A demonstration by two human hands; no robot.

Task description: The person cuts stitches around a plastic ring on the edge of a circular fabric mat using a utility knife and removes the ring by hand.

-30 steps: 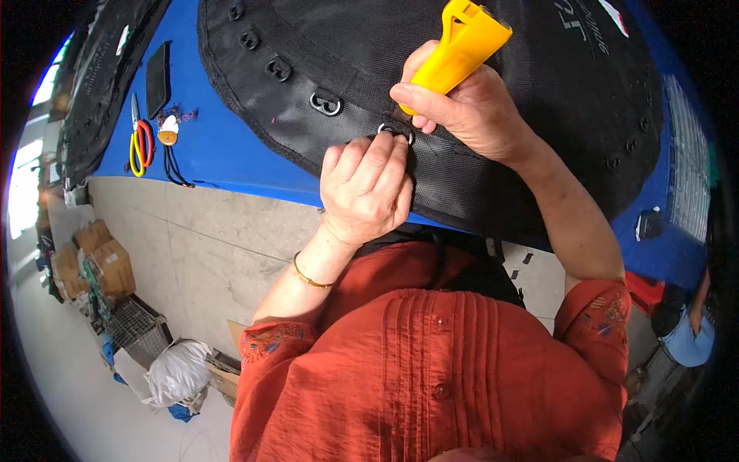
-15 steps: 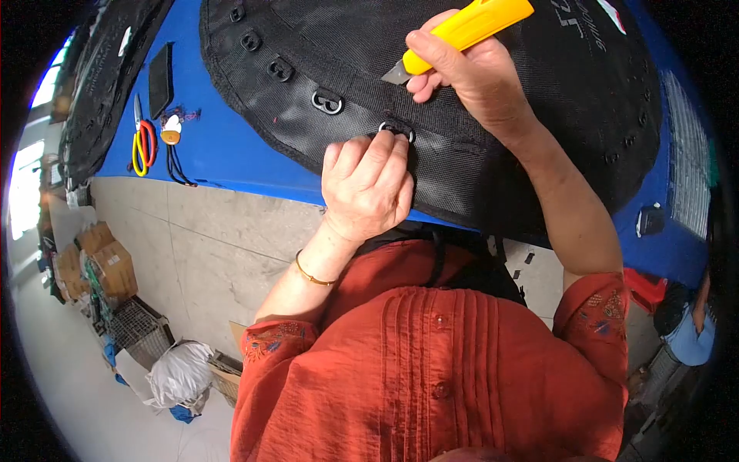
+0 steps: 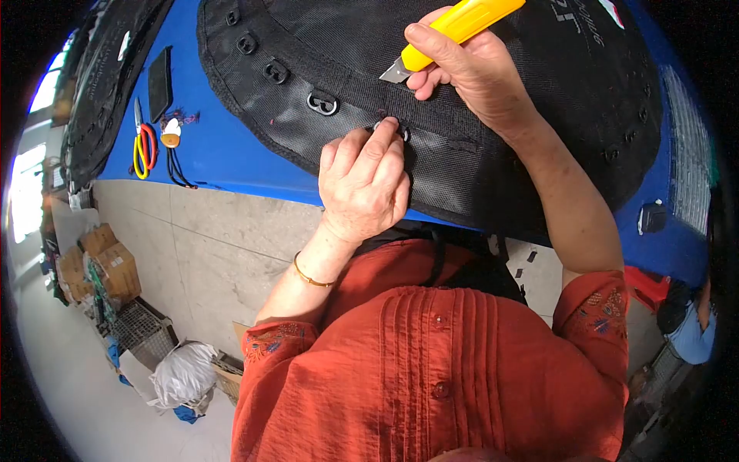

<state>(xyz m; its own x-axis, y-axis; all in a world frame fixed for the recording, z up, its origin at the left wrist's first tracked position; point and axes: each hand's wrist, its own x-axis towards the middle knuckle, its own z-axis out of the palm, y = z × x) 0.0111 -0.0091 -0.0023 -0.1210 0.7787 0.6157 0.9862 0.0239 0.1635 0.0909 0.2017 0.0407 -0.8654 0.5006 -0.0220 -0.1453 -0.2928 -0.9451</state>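
Observation:
A large rounded black mesh piece (image 3: 454, 177), with a row of D-rings on webbing tabs along its edge, lies over the blue table. My left hand (image 3: 366, 181) rests on its near edge, fingers curled at a D-ring (image 3: 405, 134) that they partly cover; the index finger presses beside the ring. Just left of that hand is another D-ring (image 3: 322, 102), uncovered. Above the mesh, my right hand (image 3: 481, 81) grips a yellow utility knife (image 3: 462, 32). Its bare blade points down and left, some way above the ring my left hand touches.
On the blue tabletop (image 3: 204, 146) at left lie scissors (image 3: 143, 146) with red and yellow handles, and a dark phone-like slab (image 3: 160, 85). A small black object (image 3: 653, 218) sits at the right edge. Cardboard boxes (image 3: 115, 269) stand on the floor. Another person (image 3: 693, 331) is at far right.
My left index finger has stretched farther up over the ring, and more of the ring's right side shows. The mesh's left part has shifted slightly left. The knife has moved slightly left.

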